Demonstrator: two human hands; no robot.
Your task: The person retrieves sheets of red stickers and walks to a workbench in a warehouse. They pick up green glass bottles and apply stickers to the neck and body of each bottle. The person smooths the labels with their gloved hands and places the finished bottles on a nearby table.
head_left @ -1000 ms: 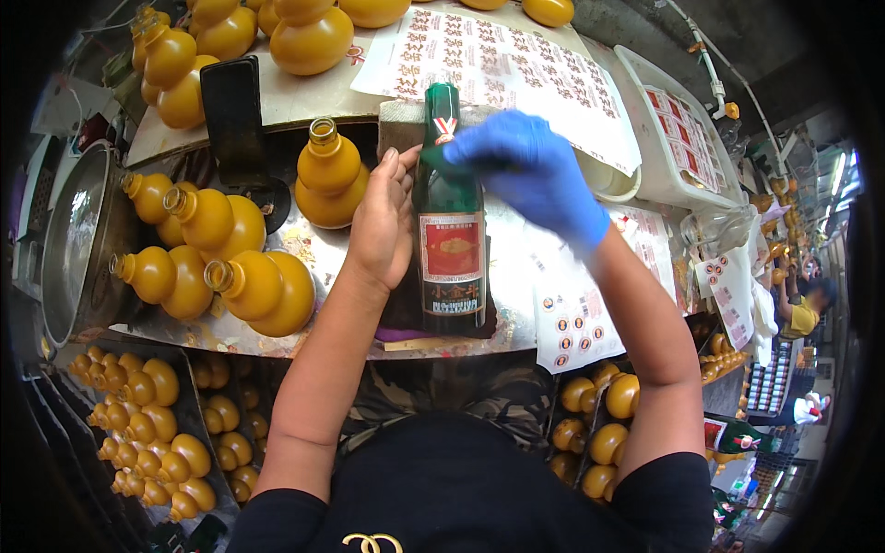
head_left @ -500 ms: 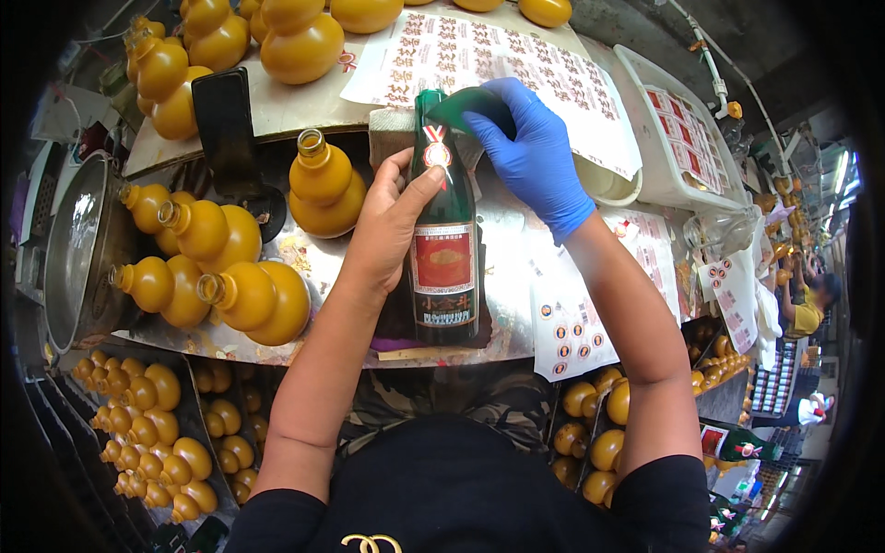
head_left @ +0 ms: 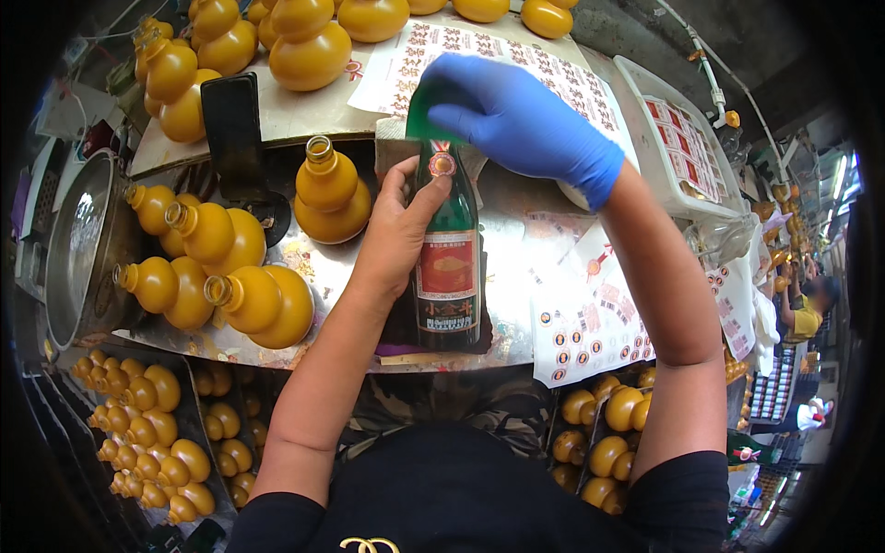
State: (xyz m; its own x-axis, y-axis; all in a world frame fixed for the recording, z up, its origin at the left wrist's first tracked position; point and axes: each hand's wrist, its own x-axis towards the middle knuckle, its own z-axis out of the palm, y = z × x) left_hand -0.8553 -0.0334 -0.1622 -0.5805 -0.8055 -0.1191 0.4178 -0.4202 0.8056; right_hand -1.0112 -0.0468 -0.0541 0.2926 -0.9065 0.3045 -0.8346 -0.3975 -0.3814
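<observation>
A green glass bottle (head_left: 454,210) lies lengthwise before me, its neck pointing away. A red and white label (head_left: 448,267) covers its body, and a round red ribbon-shaped sticker (head_left: 442,164) sits on the neck. My bare left hand (head_left: 403,226) is closed round the upper part, thumb beside the sticker. My right hand (head_left: 525,124), in a blue glove, grips a thin, flat green sheet-like piece (head_left: 424,118). That piece covers the bottle's mouth; whether the two touch I cannot tell. Motion blurs its edge.
Gourd-shaped amber bottles (head_left: 253,304) stand and lie left of my hand; more line the far board. Printed sticker sheets (head_left: 590,313) lie at right, near a white plastic tub (head_left: 682,138). A black phone-like slab on a stand (head_left: 232,124) and a metal basin (head_left: 83,249) are at left.
My right hand has shifted left and nearer the bottle's mouth, bringing the green piece over the neck. My left hand keeps its hold on the bottle.
</observation>
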